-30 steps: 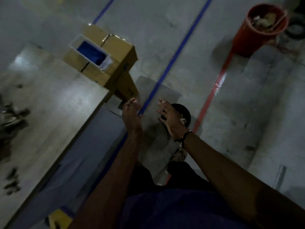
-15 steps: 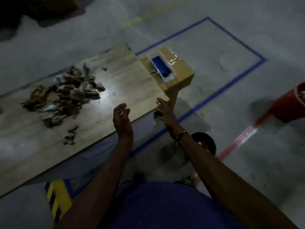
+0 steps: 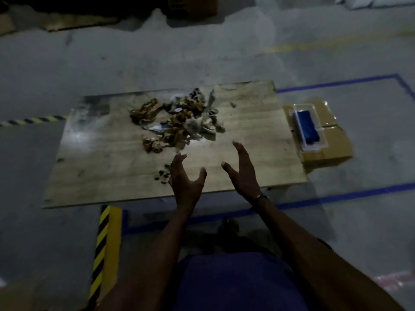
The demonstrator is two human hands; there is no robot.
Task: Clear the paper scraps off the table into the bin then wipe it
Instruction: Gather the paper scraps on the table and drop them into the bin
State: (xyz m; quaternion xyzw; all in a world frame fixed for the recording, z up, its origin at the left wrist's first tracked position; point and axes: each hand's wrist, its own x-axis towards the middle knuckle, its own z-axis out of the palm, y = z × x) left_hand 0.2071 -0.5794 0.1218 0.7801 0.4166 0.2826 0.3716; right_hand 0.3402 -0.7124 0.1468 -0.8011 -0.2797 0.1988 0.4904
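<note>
Pale wood grain covers the table [image 3: 107,167], a low slab on a grey concrete floor, seen dimly from the head camera. Its far left corner fades into shadow, and no legs can be made out beneath it. The bin is out of frame. The paper scraps [image 3: 179,122] lie heaped on the far middle of the tabletop, brown and white pieces tangled so that single scraps are hard to tell apart; the heap's long axis runs roughly left to right across the table. A few small dark bits [image 3: 162,175] sit apart, nearer the front edge, just left of the left hand [image 3: 186,180].

Both hands hover above the near half of the table, palms turned toward each other, fingers spread and loosely bent, holding nothing. The right hand [image 3: 244,173] has a band at its wrist. Whether either hand touches the wood cannot be told.

Just beyond the table's right end a cardboard box [image 3: 332,144] carries a clear tray [image 3: 311,127] with something blue inside, its length running away from the camera.
</note>
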